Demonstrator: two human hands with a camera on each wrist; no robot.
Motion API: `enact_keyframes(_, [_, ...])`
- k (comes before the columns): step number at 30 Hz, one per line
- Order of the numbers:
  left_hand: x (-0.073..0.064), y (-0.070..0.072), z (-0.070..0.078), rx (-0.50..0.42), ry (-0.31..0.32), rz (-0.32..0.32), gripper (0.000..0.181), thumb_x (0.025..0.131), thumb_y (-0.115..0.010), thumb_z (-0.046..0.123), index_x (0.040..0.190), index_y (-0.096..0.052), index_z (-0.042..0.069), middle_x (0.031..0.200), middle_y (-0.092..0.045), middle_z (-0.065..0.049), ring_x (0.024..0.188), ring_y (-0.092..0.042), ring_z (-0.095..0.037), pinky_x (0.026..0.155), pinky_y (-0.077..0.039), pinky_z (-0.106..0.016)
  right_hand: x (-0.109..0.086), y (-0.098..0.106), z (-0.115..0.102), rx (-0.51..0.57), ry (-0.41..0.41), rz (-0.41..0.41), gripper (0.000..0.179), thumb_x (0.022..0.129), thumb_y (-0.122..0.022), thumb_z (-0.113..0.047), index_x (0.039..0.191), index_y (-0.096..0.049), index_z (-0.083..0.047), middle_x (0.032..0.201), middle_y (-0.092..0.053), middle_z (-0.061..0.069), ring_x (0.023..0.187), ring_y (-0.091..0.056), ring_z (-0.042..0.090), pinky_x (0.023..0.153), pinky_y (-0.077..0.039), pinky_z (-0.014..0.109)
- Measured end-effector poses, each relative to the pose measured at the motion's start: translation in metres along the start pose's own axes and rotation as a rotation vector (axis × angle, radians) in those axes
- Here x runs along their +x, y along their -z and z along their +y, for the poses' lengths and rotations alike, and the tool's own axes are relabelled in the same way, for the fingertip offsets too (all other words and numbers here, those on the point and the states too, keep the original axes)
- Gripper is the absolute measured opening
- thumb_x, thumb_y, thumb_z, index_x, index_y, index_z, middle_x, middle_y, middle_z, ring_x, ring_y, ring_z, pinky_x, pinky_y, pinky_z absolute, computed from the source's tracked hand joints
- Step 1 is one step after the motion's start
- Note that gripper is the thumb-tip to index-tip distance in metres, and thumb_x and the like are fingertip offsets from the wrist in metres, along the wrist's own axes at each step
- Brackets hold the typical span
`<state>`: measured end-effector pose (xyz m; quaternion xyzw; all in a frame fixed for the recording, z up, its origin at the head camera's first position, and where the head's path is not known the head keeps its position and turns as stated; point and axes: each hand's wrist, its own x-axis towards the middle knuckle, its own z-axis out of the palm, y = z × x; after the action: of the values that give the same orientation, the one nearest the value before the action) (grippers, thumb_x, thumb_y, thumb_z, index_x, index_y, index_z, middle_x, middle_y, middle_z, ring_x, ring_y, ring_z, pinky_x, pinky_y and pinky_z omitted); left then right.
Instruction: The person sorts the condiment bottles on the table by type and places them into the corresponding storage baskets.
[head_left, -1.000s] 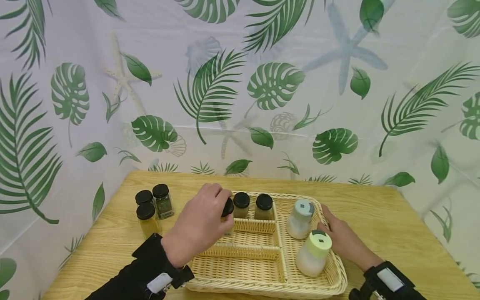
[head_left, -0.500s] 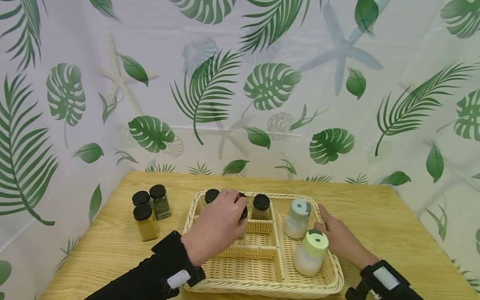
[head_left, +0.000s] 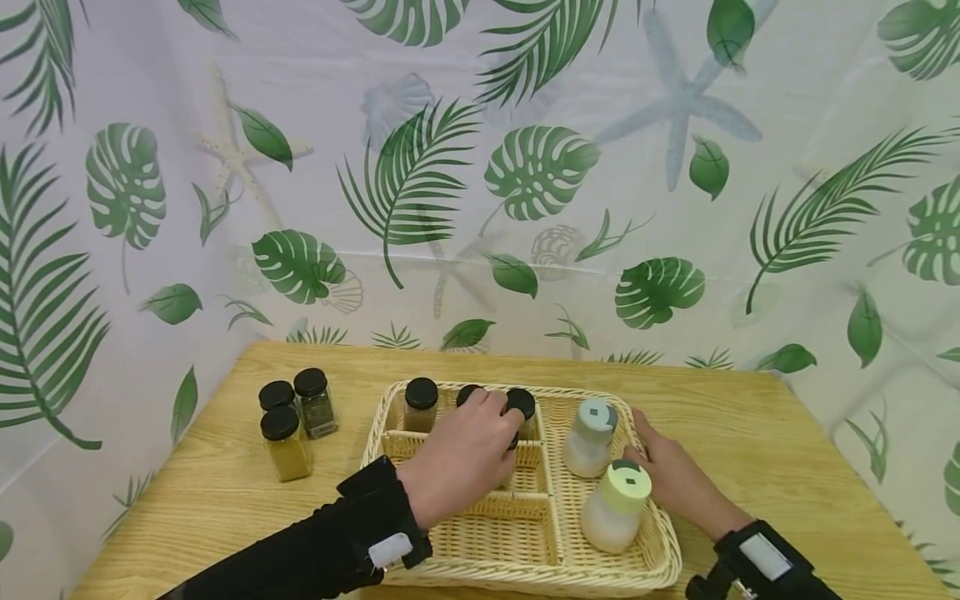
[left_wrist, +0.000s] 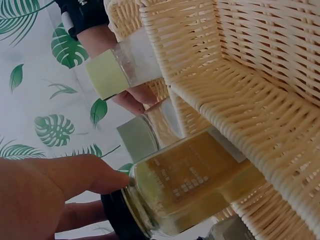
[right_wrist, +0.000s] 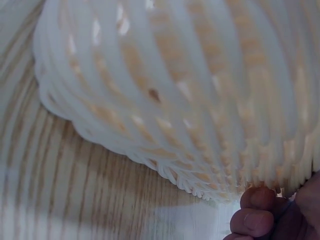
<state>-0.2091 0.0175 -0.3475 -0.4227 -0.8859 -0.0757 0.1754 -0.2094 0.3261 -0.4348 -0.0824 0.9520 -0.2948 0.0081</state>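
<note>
My left hand (head_left: pixel 465 457) holds a glass spice jar (left_wrist: pixel 195 180) by its black lid, over the middle compartment of a wicker basket (head_left: pixel 517 575). Yellow-brown powder fills this jar; in the left wrist view its lower end lies partly behind a woven divider (left_wrist: pixel 220 117). Along the basket's back compartment stand black-lidded jars (head_left: pixel 422 404), two of them partly covered by the hand. My right hand (head_left: pixel 678 475) grips the basket's right side, and its curled fingertips (right_wrist: pixel 260 217) show against the weave in the right wrist view.
In the basket's right compartment stand a shaker with a pale blue cap (head_left: pixel 590 437) and one with a yellow-green cap (head_left: pixel 617 507). Three black-lidded spice jars (head_left: pixel 291 446) are grouped on the wooden table (head_left: pixel 202 500) at left. A leaf-patterned cloth (head_left: pixel 450 208) hangs behind.
My left hand has moved right across the basket with the jar, uncovering the leftmost jar of the back row and coming before the other two. The right hand keeps its grip.
</note>
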Motion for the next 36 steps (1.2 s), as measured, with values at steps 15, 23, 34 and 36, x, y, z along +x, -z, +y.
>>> enact_keyframes(15, [0.013, -0.018, 0.006, -0.004, -0.019, -0.065, 0.007, 0.085, -0.065, 0.013, 0.091, -0.066, 0.010, 0.085, -0.057, -0.006, 0.072, -0.048, -0.018, 0.057, -0.048, -0.025, 0.001, 0.000, -0.005, 0.037, -0.039, -0.026, 0.066, 0.102, -0.041, -0.021, 0.150, -0.005, 0.006, 0.067, -0.050, 0.005, 0.047, -0.044, 0.012, 0.060, -0.042, 0.034])
enact_keyframes(23, [0.017, -0.024, 0.010, 0.004, -0.019, -0.115, 0.010, 0.086, -0.065, 0.016, 0.093, -0.066, 0.009, 0.085, -0.058, -0.008, 0.070, -0.049, -0.019, 0.056, -0.047, -0.025, -0.002, 0.001, -0.006, 0.053, -0.040, -0.022, 0.066, 0.102, -0.041, -0.022, 0.150, -0.004, 0.005, 0.060, -0.047, 0.002, 0.041, -0.039, 0.010, 0.054, -0.042, 0.032])
enact_keyframes(34, [0.018, -0.026, 0.014, 0.044, -0.021, -0.092, 0.014, 0.086, -0.066, 0.018, 0.094, -0.066, 0.007, 0.086, -0.058, -0.009, 0.070, -0.049, -0.019, 0.054, -0.049, -0.024, -0.001, -0.001, -0.001, 0.006, -0.014, -0.006, 0.065, 0.102, -0.040, -0.021, 0.149, -0.006, 0.008, 0.088, -0.062, 0.014, 0.071, -0.055, 0.015, 0.072, -0.043, 0.039])
enact_keyframes(36, [0.018, -0.026, 0.014, 0.058, -0.016, -0.089, 0.015, 0.086, -0.065, 0.018, 0.095, -0.067, 0.007, 0.086, -0.058, -0.009, 0.070, -0.049, -0.019, 0.051, -0.049, -0.024, 0.000, -0.001, -0.001, 0.003, -0.017, -0.005, 0.065, 0.102, -0.040, -0.021, 0.149, -0.006, 0.008, 0.086, -0.062, 0.013, 0.071, -0.055, 0.015, 0.073, -0.043, 0.040])
